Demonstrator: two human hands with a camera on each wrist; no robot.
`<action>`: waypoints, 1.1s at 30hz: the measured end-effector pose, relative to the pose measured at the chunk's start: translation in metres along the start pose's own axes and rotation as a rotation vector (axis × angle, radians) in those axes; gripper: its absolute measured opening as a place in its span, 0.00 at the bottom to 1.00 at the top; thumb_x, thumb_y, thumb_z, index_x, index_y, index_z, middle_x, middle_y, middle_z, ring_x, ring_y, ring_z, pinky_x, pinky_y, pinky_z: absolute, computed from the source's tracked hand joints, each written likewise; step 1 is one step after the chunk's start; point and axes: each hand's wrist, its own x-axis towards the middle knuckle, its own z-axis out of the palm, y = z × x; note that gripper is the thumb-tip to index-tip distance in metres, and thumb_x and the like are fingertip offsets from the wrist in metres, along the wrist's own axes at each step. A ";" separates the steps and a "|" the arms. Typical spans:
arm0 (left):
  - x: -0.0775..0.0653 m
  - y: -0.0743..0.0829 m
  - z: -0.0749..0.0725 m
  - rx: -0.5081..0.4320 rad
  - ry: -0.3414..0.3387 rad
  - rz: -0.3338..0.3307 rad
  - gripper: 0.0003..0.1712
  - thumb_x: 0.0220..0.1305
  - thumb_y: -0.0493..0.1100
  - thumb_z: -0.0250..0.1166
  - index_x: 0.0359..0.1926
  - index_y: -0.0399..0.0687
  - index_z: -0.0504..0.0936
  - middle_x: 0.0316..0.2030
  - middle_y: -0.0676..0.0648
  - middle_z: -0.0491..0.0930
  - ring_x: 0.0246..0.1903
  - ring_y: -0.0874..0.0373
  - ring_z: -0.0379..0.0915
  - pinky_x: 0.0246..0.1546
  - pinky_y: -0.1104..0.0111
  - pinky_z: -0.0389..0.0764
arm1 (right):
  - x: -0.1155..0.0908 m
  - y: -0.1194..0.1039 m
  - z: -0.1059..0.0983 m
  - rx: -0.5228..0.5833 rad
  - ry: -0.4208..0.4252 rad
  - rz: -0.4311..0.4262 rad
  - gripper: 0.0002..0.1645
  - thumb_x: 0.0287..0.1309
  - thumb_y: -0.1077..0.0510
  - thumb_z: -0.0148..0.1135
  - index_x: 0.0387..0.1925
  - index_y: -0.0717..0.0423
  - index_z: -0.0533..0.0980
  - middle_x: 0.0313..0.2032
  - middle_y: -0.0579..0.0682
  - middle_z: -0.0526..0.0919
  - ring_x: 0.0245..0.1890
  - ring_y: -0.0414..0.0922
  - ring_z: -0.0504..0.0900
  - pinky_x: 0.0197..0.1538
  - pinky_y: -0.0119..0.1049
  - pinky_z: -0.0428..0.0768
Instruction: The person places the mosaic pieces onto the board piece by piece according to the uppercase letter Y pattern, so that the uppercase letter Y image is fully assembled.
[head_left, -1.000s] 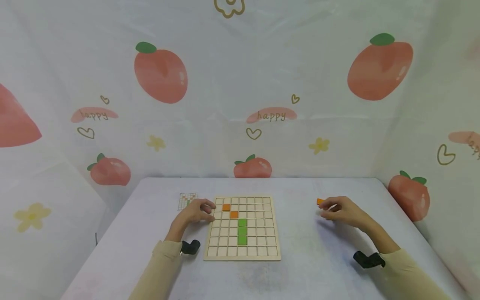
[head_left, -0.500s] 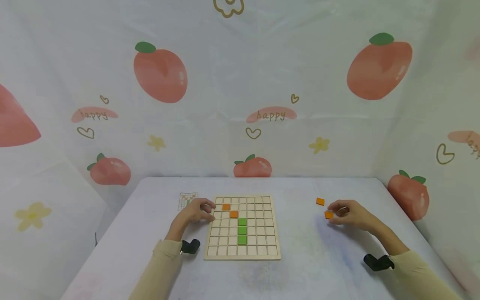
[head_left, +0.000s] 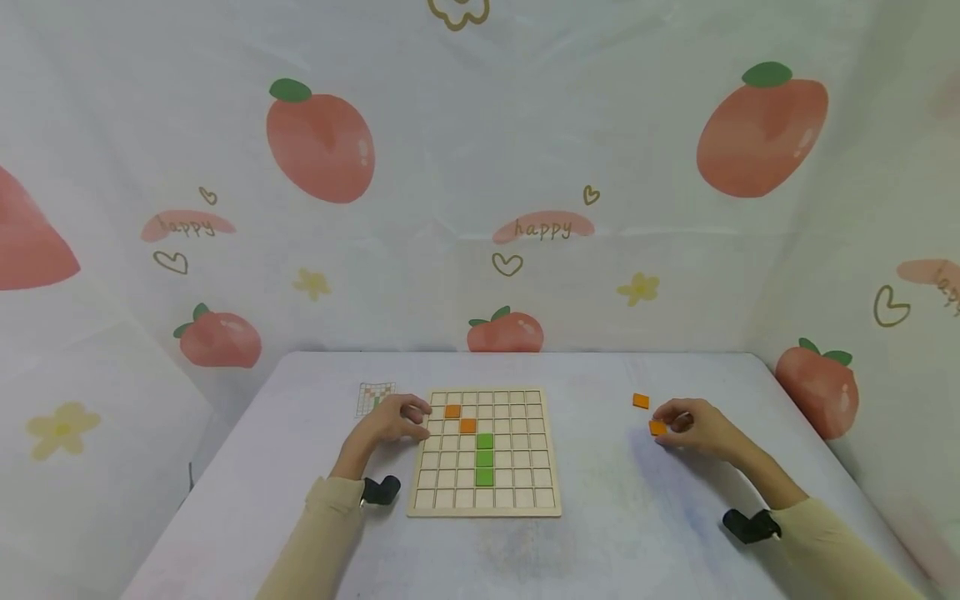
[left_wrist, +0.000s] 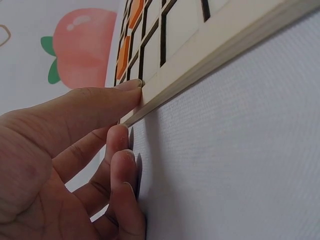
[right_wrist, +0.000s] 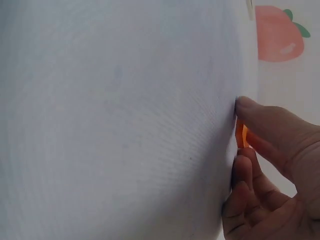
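Observation:
My left hand [head_left: 390, 418] grips the left edge of a wooden grid board [head_left: 444, 498], thumb on the rim and curled fingers against its side, as the left wrist view shows. Set in the board's cells are two orange tiles, an upper one [head_left: 452, 412] and a lower one [head_left: 468, 426], in a diagonal. Below them runs a column of green tiles [head_left: 485, 458]. Off to the right, my right hand [head_left: 701, 429] pinches a loose orange square tile [head_left: 657, 427] between thumb and fingers at the table surface. Another orange tile [head_left: 641, 401] lies just beyond those fingertips.
A small paper card [head_left: 366, 398] printed with a coloured grid lies behind my left hand, partly covered by it. The table [head_left: 585, 550] has a pale cloth, and a fruit-print curtain [head_left: 420, 275] hangs along its back and sides.
My right hand has drawn back to the right from the farther orange tile. The nearer orange tile has come into view and is now between its fingertips. The left hand stays put.

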 end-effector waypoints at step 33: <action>-0.002 0.004 -0.001 -0.010 -0.005 -0.011 0.20 0.50 0.32 0.79 0.45 0.41 0.85 0.35 0.47 0.80 0.36 0.51 0.74 0.41 0.59 0.76 | 0.007 -0.019 0.014 0.115 -0.006 -0.129 0.12 0.55 0.64 0.75 0.41 0.61 0.83 0.37 0.50 0.82 0.35 0.46 0.79 0.37 0.34 0.78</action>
